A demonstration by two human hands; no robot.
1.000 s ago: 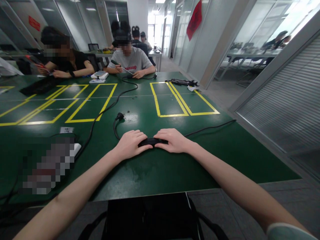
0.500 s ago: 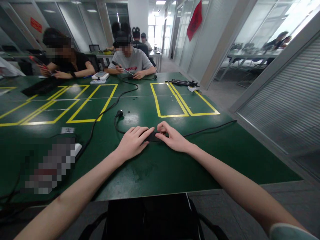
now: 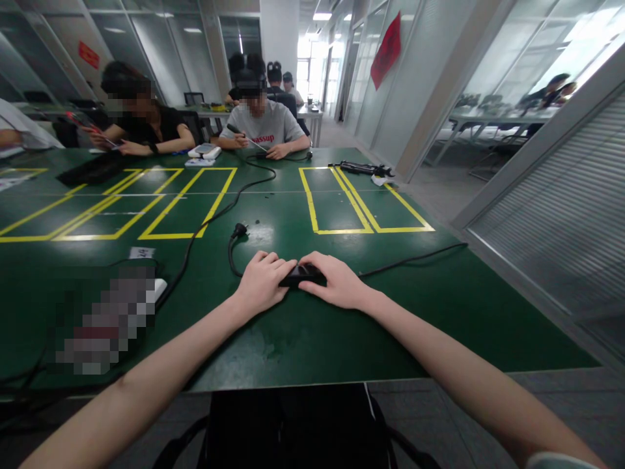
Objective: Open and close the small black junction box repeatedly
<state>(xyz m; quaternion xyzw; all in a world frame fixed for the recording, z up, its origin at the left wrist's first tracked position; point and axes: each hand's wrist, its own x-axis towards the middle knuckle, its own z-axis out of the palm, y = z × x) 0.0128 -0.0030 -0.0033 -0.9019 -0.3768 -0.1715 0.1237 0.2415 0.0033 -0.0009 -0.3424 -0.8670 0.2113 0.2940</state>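
A black oblong block, which looks like a power adapter (image 3: 303, 280), lies on the green table in front of me. My left hand (image 3: 261, 281) is closed on its left end, fingers over the top and thumb at the near side. Around the right end curls my right hand (image 3: 338, 279), its thumb along the near side; the fingers partly hide the top. A short cord with a black plug (image 3: 239, 230) curves out beyond my left hand. From under my right hand a thin black cable (image 3: 415, 261) runs off to the right.
Yellow tape outlines (image 3: 342, 231) mark the green table (image 3: 488, 332). A blurred-out object (image 3: 110, 319) and a long black cable (image 3: 183, 260) lie to the left. Folded black gear (image 3: 361, 169) sits at the far right. Two people (image 3: 266, 124) work across the table.
My right hand's fingers have moved from a pinch over the block to a wrap around its right end. The block appears tilted, showing more of its near side. The view has shifted slightly.
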